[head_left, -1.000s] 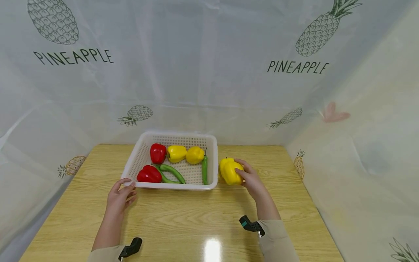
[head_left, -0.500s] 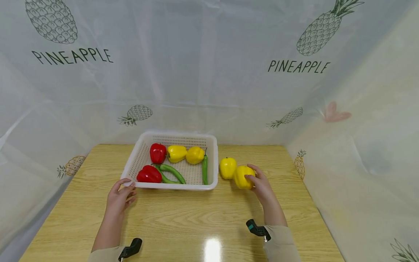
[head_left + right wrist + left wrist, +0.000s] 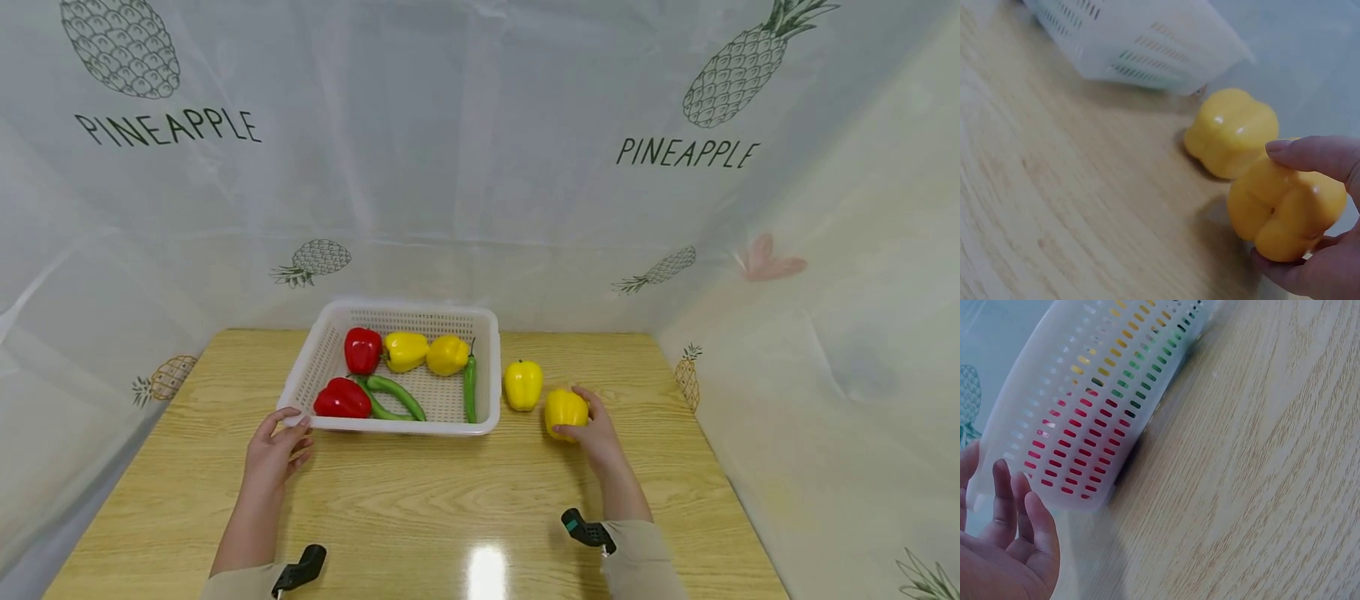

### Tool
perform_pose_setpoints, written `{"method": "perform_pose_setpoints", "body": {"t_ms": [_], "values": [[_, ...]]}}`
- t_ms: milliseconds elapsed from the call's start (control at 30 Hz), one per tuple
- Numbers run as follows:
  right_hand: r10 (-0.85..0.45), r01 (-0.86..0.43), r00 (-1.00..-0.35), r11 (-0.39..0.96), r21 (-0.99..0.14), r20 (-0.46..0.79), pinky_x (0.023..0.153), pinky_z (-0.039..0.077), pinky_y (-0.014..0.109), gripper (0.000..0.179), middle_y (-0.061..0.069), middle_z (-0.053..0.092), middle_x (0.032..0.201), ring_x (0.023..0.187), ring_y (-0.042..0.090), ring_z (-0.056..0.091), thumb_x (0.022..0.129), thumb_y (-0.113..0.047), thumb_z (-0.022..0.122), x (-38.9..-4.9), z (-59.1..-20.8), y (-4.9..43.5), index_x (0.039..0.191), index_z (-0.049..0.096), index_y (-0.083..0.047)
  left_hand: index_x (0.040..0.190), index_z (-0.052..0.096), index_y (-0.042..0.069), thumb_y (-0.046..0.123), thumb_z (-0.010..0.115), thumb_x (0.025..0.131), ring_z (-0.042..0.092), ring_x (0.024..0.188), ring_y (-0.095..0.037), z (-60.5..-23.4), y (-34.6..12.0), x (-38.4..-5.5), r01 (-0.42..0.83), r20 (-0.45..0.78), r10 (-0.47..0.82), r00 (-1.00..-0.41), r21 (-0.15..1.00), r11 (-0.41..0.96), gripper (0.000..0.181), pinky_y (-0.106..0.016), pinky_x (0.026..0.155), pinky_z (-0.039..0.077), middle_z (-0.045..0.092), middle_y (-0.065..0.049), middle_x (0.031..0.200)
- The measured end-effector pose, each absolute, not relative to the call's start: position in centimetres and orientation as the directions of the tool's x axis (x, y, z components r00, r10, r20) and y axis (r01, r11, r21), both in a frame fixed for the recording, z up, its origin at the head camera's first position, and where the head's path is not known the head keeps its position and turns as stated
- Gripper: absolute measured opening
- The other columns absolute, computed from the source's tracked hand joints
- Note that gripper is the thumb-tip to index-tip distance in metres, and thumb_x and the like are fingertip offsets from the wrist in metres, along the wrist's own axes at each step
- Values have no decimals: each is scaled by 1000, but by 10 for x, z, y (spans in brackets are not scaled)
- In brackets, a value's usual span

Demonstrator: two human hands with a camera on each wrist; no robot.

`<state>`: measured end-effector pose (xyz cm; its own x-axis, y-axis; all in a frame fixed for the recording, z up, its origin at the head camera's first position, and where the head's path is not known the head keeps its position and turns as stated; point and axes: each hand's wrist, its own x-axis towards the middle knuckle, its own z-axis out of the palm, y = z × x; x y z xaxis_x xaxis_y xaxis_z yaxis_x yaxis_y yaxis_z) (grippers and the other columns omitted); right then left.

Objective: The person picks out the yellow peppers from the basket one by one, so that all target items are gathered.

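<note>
My right hand (image 3: 600, 433) grips a yellow bell pepper (image 3: 566, 411), thumb on one side and fingers on the other. In the right wrist view its lobed end (image 3: 1272, 209) faces the camera. Just behind and to its left, a second yellow bell pepper (image 3: 522, 385) stands on the table beside the white plastic basket (image 3: 405, 427). My left hand (image 3: 276, 446) holds the basket's rim at the near left corner; in the left wrist view several curled fingers (image 3: 1041, 519) show in front of the perforated wall (image 3: 1085, 425).
In the basket lie two red bell peppers (image 3: 342, 398), two yellow bell peppers (image 3: 406, 352) and several long green chili peppers (image 3: 469, 387). The wooden table (image 3: 420, 500) ends at a pale curtain (image 3: 480, 275) printed with pineapples.
My right hand has drawn its yellow bell pepper rightward and toward me, away from the other yellow one, which now shows fully. The left hand and the basket have stayed put.
</note>
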<state>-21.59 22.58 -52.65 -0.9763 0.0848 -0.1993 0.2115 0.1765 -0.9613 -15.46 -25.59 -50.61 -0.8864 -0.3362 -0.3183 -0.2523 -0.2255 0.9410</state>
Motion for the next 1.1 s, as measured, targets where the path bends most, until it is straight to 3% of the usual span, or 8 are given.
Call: {"method": "perform_pose_setpoints", "body": {"t_ms": [233,467,767,1100], "values": [[136,229,-969,199,-953,-204,111,19,58,85,18,19,156,139,41,20,77,6,78,-218,-530,222,147,34,-15,114,53,22,24,67,94,63,72,-9,-506,-256,-154,-252,-314,-333,-889,943,-216,24,-24,69,55,66,10,77],[158,224,-968,194,-955,-195,111,20,58,83,16,18,158,141,40,18,77,8,77,-222,-532,220,146,37,-14,119,51,18,24,67,94,64,73,-10,-505,-256,-156,-264,-333,-338,-880,936,-235,30,-24,69,55,66,9,77],[159,256,-961,201,-945,-226,107,31,56,83,19,23,153,132,41,30,81,3,76,-230,-532,219,149,32,-16,121,50,16,24,67,94,64,73,-10,-506,-257,-157,-267,-334,-337,-880,936,-231,33,-24,69,55,66,9,77],[154,255,-962,195,-947,-227,107,29,57,83,22,21,154,135,43,26,82,3,75,-235,-533,224,150,31,-16,122,50,17,24,67,94,64,73,-10,-508,-258,-157,-272,-342,-334,-878,932,-240,33,-24,69,55,67,8,78]]}}
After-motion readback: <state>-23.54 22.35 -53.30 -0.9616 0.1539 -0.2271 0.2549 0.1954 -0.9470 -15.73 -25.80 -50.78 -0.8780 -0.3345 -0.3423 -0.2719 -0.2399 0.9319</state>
